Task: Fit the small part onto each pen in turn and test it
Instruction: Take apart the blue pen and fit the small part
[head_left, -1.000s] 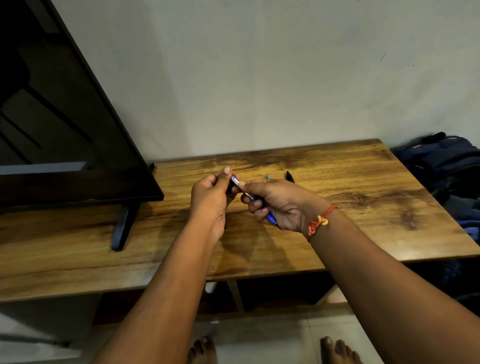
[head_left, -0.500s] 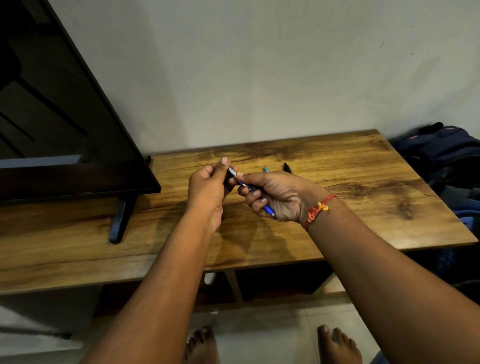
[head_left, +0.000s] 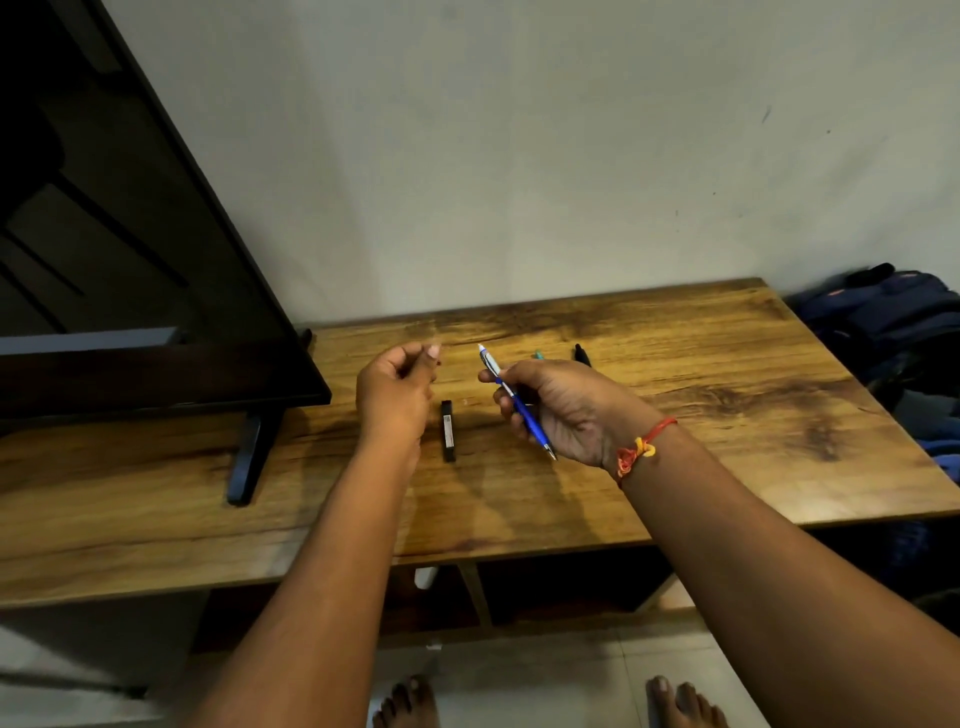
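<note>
My right hand (head_left: 569, 410) grips a blue and white pen (head_left: 523, 415) by its middle. The pen slants over the wooden table (head_left: 727, 426), white end up and left, metal tip down and right. My left hand (head_left: 395, 395) hovers a little left of the pen's top, apart from it. Its thumb and forefinger are pinched together, and a tiny dark part (head_left: 439, 361) shows between them, blurred. On the table between my hands lies a black oblong piece (head_left: 448, 430). Behind my right hand peek the ends of a teal pen (head_left: 538, 355) and a black pen (head_left: 582, 354).
A large dark TV (head_left: 130, 260) stands at the left on a black foot (head_left: 249, 457). A blue backpack (head_left: 893, 322) lies beyond the table's right end. The wall is just behind the table. Bare feet (head_left: 405, 701) stand on the tiled floor below the front edge.
My left hand has come off the top of the blue pen and moved left, leaving a gap. The black oblong piece on the table is now uncovered.
</note>
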